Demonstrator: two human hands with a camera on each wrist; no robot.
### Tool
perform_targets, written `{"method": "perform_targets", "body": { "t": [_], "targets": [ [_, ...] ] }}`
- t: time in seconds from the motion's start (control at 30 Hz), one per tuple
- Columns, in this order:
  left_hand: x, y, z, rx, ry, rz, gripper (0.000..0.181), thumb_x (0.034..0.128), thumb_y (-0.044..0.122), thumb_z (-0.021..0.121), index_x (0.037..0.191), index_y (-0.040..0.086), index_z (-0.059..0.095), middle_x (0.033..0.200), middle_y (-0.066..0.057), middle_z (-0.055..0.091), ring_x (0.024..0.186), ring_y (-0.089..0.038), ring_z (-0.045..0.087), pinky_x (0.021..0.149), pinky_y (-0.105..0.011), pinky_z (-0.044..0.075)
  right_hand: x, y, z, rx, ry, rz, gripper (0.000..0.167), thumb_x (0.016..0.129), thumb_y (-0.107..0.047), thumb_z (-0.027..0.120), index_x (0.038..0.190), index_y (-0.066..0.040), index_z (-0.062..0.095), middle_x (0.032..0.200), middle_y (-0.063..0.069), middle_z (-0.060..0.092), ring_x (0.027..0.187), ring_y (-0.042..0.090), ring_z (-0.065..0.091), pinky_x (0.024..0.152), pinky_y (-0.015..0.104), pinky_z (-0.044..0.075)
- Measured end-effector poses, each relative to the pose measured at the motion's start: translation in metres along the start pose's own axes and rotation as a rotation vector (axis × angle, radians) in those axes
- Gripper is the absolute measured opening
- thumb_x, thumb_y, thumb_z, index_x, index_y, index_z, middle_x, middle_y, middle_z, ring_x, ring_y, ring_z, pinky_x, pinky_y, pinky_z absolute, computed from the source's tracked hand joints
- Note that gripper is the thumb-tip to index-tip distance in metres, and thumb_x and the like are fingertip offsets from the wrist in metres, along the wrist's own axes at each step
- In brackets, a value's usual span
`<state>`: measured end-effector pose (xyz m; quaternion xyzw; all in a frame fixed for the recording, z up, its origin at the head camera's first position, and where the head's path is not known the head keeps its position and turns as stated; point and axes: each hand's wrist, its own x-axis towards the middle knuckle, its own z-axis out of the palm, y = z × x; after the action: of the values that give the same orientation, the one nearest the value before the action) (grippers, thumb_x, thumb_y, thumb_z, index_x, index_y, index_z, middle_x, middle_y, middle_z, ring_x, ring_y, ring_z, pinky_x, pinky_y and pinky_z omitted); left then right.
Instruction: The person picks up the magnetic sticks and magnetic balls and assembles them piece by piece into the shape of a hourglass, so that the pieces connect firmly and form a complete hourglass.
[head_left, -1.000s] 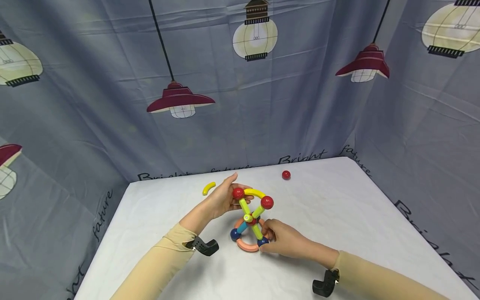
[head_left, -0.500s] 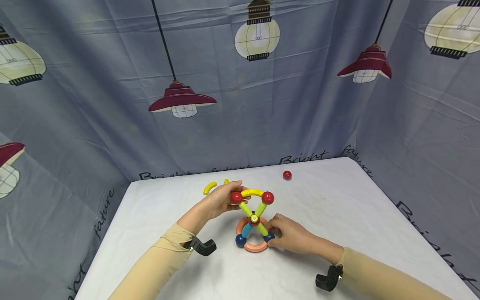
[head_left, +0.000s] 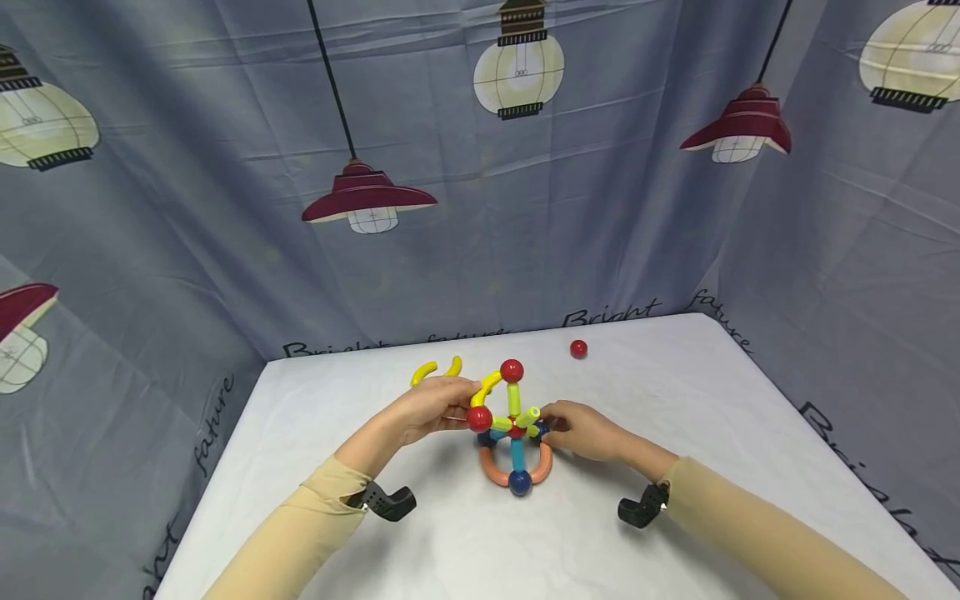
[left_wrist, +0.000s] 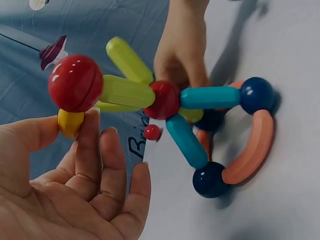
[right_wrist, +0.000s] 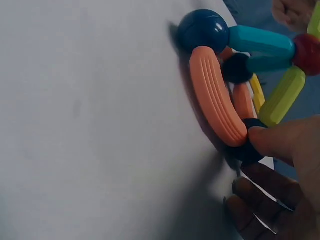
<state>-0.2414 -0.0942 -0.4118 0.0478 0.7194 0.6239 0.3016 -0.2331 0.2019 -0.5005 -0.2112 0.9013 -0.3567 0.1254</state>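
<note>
A magnetic ball-and-rod model stands on the table, joined at a central red ball [head_left: 516, 427]. Its base is a ring of salmon curved rods [right_wrist: 215, 95] and dark blue balls [head_left: 520, 482], tied to the centre by teal and lime rods. Above, lime rods carry two red balls [left_wrist: 75, 82] bridged by a yellow curved rod [head_left: 487, 386]. My left hand [head_left: 427, 408] pinches that yellow rod [left_wrist: 70, 122] beside the lower red ball, other fingers spread loosely. My right hand [head_left: 588, 431] pinches a dark blue ball [right_wrist: 250, 154] of the base between thumb and fingers.
Two loose yellow curved rods [head_left: 454, 365] lie behind my left hand. A loose red ball [head_left: 578, 349] sits near the back edge of the white table [head_left: 675, 375]. A grey-blue curtain [head_left: 442, 275] printed with lamps hangs behind.
The model has turned on the table: its left red ball swung toward me, the right one away. Both hands shifted with it. A second loose yellow rod has come into sight.
</note>
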Motion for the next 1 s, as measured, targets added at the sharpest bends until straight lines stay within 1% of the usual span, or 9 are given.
{"method": "perform_targets", "body": {
  "t": [0.13,0.33,0.53,0.6,0.7,0.83,0.9,0.97,1.0],
  "targets": [
    [-0.008,-0.001,0.0,-0.018,-0.023,0.005,0.04,0.1006,0.034,0.065,0.122,0.001,0.066,0.097,-0.008,0.068,0.09,-0.022,0.067,0.093,-0.042,0.056,0.018,0.001,0.001,0.024,0.019,0.029,0.026,0.097,-0.019,0.071,0.122,-0.015,0.07,0.1,-0.006,0.066,0.089,0.015,0.059,0.079,0.036,0.051],
    [-0.016,-0.003,0.003,-0.05,-0.066,0.007,0.037,0.1015,0.031,0.063,0.12,0.0,0.063,0.096,-0.008,0.069,0.092,-0.024,0.069,0.092,-0.04,0.056,0.041,-0.002,0.005,0.071,0.018,0.03,0.018,0.098,-0.018,0.07,0.115,-0.016,0.072,0.102,-0.003,0.069,0.087,0.017,0.059,0.074,0.034,0.051],
    [-0.02,-0.007,0.004,-0.081,-0.082,0.009,0.031,0.1014,0.03,0.064,0.113,0.001,0.063,0.096,-0.01,0.07,0.09,-0.022,0.071,0.098,-0.045,0.054,0.049,-0.004,0.007,0.084,0.006,0.032,0.019,0.098,-0.015,0.069,0.116,-0.016,0.073,0.105,-0.004,0.069,0.09,0.017,0.06,0.078,0.034,0.051],
    [-0.02,-0.008,0.004,-0.089,-0.079,0.008,0.03,0.1014,0.03,0.064,0.113,0.002,0.063,0.095,-0.009,0.07,0.089,-0.021,0.071,0.099,-0.046,0.052,0.05,-0.002,0.005,0.082,0.023,0.033,0.018,0.098,-0.017,0.068,0.116,-0.016,0.073,0.104,-0.002,0.07,0.088,0.018,0.06,0.075,0.035,0.052],
    [-0.021,-0.01,0.004,-0.098,-0.076,0.012,0.031,0.1021,0.029,0.063,0.116,0.001,0.064,0.095,-0.009,0.07,0.09,-0.021,0.071,0.099,-0.046,0.052,0.052,0.004,-0.002,0.055,0.138,0.058,0.02,0.099,-0.018,0.066,0.117,-0.014,0.073,0.106,0.001,0.07,0.089,0.019,0.061,0.076,0.037,0.052],
    [-0.022,-0.01,0.005,-0.109,-0.074,0.023,0.033,0.1027,0.028,0.061,0.122,0.001,0.064,0.096,-0.009,0.07,0.09,-0.021,0.071,0.096,-0.043,0.054,0.055,0.021,-0.024,0.038,0.414,0.132,0.026,0.101,-0.015,0.059,0.123,-0.007,0.071,0.11,0.009,0.069,0.097,0.024,0.062,0.082,0.041,0.05],
    [-0.022,-0.01,0.005,-0.114,-0.071,0.027,0.035,0.1029,0.029,0.062,0.123,0.001,0.064,0.096,-0.009,0.07,0.09,-0.021,0.071,0.095,-0.042,0.055,0.056,0.032,-0.036,0.062,0.521,0.173,0.03,0.102,-0.014,0.056,0.127,-0.003,0.066,0.114,0.015,0.065,0.1,0.03,0.061,0.084,0.045,0.049],
    [-0.022,-0.01,0.006,-0.121,-0.065,0.027,0.035,0.103,0.03,0.062,0.124,0.001,0.064,0.096,-0.009,0.07,0.09,-0.022,0.071,0.094,-0.041,0.055,0.057,0.044,-0.046,0.09,0.58,0.223,0.035,0.103,-0.016,0.056,0.134,0.0,0.061,0.12,0.02,0.062,0.106,0.035,0.06,0.088,0.048,0.048],
    [-0.022,-0.011,0.007,-0.124,-0.06,0.024,0.035,0.1031,0.03,0.061,0.124,0.001,0.064,0.096,-0.009,0.07,0.09,-0.022,0.071,0.094,-0.041,0.056,0.058,0.05,-0.049,0.11,0.588,0.245,0.039,0.103,-0.017,0.056,0.137,0.002,0.057,0.124,0.022,0.059,0.11,0.037,0.058,0.091,0.05,0.048]
  ]
}}
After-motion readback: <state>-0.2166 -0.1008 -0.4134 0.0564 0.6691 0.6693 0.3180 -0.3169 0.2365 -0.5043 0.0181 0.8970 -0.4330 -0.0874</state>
